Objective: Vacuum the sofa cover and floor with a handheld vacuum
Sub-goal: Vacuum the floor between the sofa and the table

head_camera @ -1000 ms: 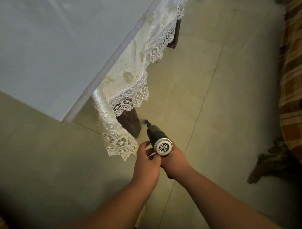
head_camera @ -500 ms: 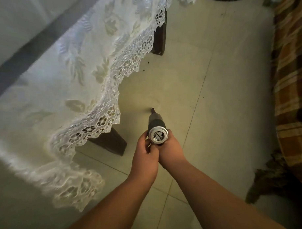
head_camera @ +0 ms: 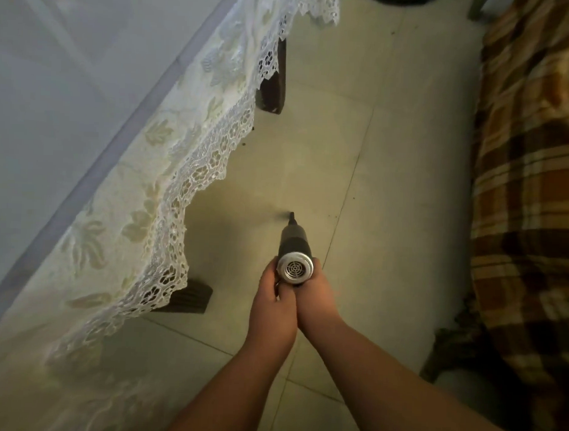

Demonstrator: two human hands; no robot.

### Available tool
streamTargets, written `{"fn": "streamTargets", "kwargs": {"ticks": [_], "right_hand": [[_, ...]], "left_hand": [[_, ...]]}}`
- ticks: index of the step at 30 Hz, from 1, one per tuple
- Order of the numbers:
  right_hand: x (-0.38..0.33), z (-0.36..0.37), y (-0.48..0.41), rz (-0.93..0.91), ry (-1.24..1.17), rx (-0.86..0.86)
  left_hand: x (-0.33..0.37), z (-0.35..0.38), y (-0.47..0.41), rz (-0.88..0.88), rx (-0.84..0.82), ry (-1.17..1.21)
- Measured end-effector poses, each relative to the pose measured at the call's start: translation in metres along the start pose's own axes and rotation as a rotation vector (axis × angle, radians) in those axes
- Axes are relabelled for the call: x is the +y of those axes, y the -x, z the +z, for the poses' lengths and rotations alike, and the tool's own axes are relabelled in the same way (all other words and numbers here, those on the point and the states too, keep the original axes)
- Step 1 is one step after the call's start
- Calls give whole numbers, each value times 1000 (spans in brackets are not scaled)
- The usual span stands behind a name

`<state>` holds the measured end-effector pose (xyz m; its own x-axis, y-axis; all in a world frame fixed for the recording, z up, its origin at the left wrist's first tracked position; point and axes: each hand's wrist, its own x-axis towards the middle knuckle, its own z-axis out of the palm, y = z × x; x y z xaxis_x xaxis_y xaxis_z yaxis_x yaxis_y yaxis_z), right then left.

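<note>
While both hands (head_camera: 293,299) clasp handheld vacuum (head_camera: 294,248), nozzle down, floor (head_camera: 390,186) below

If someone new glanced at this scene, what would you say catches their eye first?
First, the two hands, left hand and right hand, clasped together around a handheld vacuum at centre, its thin nozzle pointed down at the pale tiled floor. Next, the white lace tablecloth hanging off the table on the left, dark table legs showing beneath it. On the right edge lies a brown plaid sofa cover.

table (head_camera: 86,118) left, sofa cover (head_camera: 532,191) right, floor (head_camera: 391,154) between
</note>
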<state>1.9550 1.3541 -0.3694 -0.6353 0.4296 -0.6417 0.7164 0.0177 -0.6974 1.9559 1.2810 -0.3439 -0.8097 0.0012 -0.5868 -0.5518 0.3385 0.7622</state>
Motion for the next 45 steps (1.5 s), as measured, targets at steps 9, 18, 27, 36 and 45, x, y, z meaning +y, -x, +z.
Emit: {"fn": "streamTargets", "kwargs": {"ticks": [9,18,27,36,45], "right_hand": [[0,-74,7,149,-24,148],[9,-78,0,113,-22,110],[41,-82,-21,27,-20,24],[55,-79,-28,-4,-185,97],[51,-106,-53,-103,-151,182]], "left_hand": [[19,49,20,76,-364,-176],[24,55,13,23,-381,-175],[13,76,13,67,-242,-200],[5,68,-4,132,-427,-234],[-6,89,-15,207,-503,-235]]}}
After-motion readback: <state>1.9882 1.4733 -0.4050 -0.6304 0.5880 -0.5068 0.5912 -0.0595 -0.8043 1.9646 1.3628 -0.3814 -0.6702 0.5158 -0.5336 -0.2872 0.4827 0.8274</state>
